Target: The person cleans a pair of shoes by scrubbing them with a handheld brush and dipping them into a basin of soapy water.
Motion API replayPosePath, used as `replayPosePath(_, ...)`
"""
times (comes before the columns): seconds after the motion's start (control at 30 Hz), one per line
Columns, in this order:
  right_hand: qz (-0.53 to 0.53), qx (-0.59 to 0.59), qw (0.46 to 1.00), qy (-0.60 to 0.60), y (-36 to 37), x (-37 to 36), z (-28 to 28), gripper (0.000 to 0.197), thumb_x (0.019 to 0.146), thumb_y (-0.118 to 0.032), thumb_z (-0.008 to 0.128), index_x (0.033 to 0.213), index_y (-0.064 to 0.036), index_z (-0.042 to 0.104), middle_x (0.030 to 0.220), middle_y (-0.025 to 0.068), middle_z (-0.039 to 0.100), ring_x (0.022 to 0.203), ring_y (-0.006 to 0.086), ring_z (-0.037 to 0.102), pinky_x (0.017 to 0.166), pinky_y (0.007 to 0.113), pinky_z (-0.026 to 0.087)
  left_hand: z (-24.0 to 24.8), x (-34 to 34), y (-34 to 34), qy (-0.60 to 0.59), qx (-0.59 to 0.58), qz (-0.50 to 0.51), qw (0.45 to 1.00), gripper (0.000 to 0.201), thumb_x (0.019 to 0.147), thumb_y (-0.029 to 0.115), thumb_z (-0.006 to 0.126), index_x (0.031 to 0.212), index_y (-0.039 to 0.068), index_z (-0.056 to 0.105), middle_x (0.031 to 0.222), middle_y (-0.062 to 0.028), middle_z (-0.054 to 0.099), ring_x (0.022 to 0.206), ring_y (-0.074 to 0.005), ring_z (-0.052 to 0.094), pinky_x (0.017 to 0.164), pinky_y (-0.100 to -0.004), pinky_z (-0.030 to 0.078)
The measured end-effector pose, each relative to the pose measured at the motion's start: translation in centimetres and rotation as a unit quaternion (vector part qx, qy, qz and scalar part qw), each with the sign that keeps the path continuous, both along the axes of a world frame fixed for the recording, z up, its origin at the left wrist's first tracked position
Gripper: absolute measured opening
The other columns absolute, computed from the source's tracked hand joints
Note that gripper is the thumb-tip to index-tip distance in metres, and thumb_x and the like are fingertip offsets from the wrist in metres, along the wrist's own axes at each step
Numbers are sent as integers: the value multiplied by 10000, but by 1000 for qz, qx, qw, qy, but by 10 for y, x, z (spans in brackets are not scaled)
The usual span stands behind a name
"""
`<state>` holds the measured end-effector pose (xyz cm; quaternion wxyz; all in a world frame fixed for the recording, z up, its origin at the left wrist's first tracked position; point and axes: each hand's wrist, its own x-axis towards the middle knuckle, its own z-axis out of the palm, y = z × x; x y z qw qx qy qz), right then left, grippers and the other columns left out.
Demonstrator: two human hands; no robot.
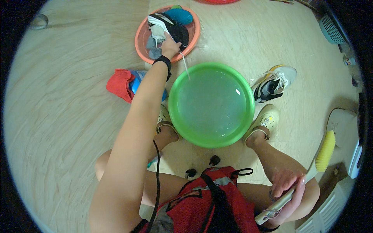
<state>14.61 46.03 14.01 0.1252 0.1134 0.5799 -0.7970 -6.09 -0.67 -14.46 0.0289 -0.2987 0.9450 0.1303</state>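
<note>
My left hand (170, 46) reaches forward over the orange basin and grips a black-and-white sneaker (167, 27), its fingers partly hidden by the shoe. A pale lace (185, 64) trails from there over the rim of the green basin (173, 116), which holds cloudy water. By my right knee, my right hand (285, 186) is closed around the long pale handle of a scrub brush (325, 151) with yellow bristles. Grey cloth-like material (154, 50) and a blue item (179, 16) lie in the orange basin (140, 50) beside the sneaker.
Another sneaker (274, 83) rests on the floor right of the green basin. Left of it lie a red cloth (119, 84) and a blue item. My clog-clad feet flank the basin. A blue-green basket (332, 29) and a white slatted piece (330, 206) stand along the right.
</note>
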Motion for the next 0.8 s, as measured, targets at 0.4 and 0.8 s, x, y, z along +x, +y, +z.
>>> replayPosePath(0.4, 24, 37, 999, -13, -14, -5, -1, 396, 979, -305, 243, 698, -110, 443, 481, -4, 425, 448, 108, 350, 538, 253, 312, -28, 17, -9, -76, -25, -39, 996, 891, 751, 210, 605, 1399, -5, 31, 1011, -281, 586, 923, -409, 586, 829, -450, 461)
replayPosePath(0.8, -36, -18, 999, -13, -3, 2, 9, 442, 963, -340, 274, 649, -83, 451, 484, 30, 437, 412, 127, 379, 452, 262, 314, 26, 45, 26, 158, -97, -211, 960, 584, 763, 261, 605, 1253, 16, 403, 1180, -191, 503, 1042, -364, 503, 881, -440, 425)
